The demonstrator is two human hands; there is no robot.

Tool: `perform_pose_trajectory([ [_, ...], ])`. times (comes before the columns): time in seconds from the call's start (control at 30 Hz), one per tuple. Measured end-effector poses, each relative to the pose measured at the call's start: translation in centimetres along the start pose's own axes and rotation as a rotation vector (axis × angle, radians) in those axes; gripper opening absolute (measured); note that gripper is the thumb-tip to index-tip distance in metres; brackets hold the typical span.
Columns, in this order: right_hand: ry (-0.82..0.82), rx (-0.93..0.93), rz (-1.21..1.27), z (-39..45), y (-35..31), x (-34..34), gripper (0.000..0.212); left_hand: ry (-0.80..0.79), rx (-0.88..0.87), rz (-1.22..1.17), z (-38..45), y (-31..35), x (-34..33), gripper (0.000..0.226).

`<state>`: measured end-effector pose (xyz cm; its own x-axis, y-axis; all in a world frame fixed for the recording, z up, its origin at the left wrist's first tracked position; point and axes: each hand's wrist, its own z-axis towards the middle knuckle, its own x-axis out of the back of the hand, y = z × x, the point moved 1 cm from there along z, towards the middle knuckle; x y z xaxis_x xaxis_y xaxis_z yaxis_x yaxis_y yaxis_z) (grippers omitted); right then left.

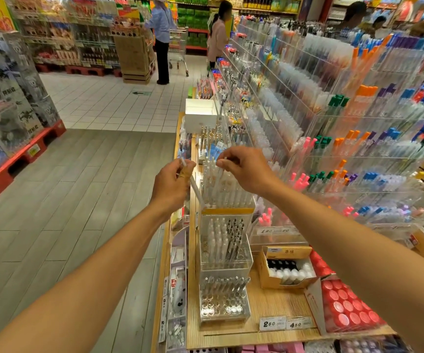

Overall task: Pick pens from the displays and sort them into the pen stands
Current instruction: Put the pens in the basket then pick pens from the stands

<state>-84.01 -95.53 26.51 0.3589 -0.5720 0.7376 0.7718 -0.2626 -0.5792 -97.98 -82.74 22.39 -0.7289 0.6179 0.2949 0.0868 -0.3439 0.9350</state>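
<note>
A tiered clear acrylic pen stand (225,261) sits on the wooden counter. Its top tier (227,186) is packed with upright white pens, the middle tier holds white and dark pens, and the bottom tier (223,301) has a few pens and several bare holes. My left hand (172,183) grips a white pen (195,188) that slants down toward the stand's left edge. My right hand (246,169) hovers over the top tier and pinches the top of a white pen (221,166) standing there.
Tiered acrylic displays (333,138) of coloured pens fill the right side. A cardboard box of small bottles (286,270) and a red tray of round items (346,307) sit beside the stand. A white box (200,112) lies farther back. Two shoppers stand in the far aisle.
</note>
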Motion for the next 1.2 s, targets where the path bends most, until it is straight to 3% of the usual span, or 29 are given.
perform_pose_trajectory([
  [0.27, -0.05, 0.103, -0.188, 0.3, -0.3, -1.0, 0.019, -0.079, -0.145, 0.164, 0.8, -0.6, -0.6, 0.017],
  [0.43, -0.075, 0.116, -0.29, 0.7, 0.5, -1.6, 0.019, -0.064, -0.219, 0.14, 1.2, 0.0, -0.6, 0.011],
  [0.73, -0.099, 0.078, -0.306, 0.6, 0.9, -1.8, 0.022, -0.196, -0.247, 0.31, 1.8, 0.6, -1.2, 0.02],
  [1.03, -0.119, 0.084, -0.264, 0.3, 1.0, -1.5, 0.024, -0.136, -0.306, 0.417, 2.3, 0.6, -0.8, 0.021],
  [1.2, -0.122, 0.101, -0.293, 0.2, 1.0, -1.6, 0.026, -0.254, -0.29, 0.506, 2.2, -0.2, -1.7, 0.02],
])
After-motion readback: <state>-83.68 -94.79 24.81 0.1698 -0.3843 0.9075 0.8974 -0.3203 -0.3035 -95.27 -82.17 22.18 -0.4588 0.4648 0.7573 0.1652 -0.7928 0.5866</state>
